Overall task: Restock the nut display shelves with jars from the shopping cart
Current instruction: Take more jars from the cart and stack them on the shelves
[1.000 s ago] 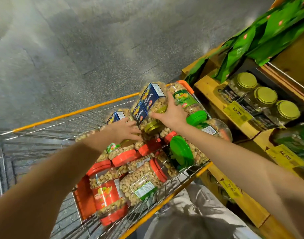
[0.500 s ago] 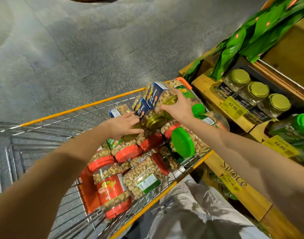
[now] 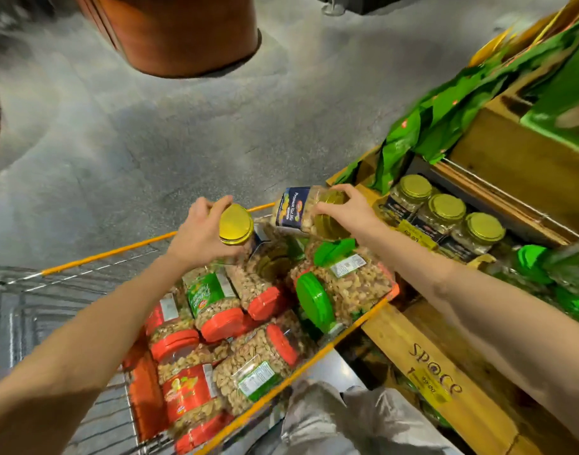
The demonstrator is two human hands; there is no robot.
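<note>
Two clear jars of mixed nuts with gold screw lids are lifted out of the load, one in each hand. At the near end of the wire shopping cart with the orange rim [image 3: 117,252], large clear nut jars with red lids [image 3: 189,399] lie stacked on their sides. Against the cart's right side rests a clear nut jar with a broad green lid [image 3: 314,303].

Above the cart's far end, the left hand [image 3: 199,234] grips the upright gold-lidded jar [image 3: 236,223], fingers curled round it just under the lid. Over the cart's far right corner, the right hand [image 3: 343,208] clasps the dark-blue-labelled jar [image 3: 293,208], which is tipped on its side with its lid end in the palm.

Packed full, each jar probably weighs enough to strain a one-handed hold. The walls look stiff and smooth, so likely slippery. The shoulder under the lid gives the fingers a ledge, though wrapping the body would be safer than trusting the lid.

Beyond the cart's right side, a wooden display shelf [image 3: 412,339] carries a row of three matching gold-lidded jars [image 3: 445,208]. Farther off lie green foil bags [image 3: 445,110].
</note>
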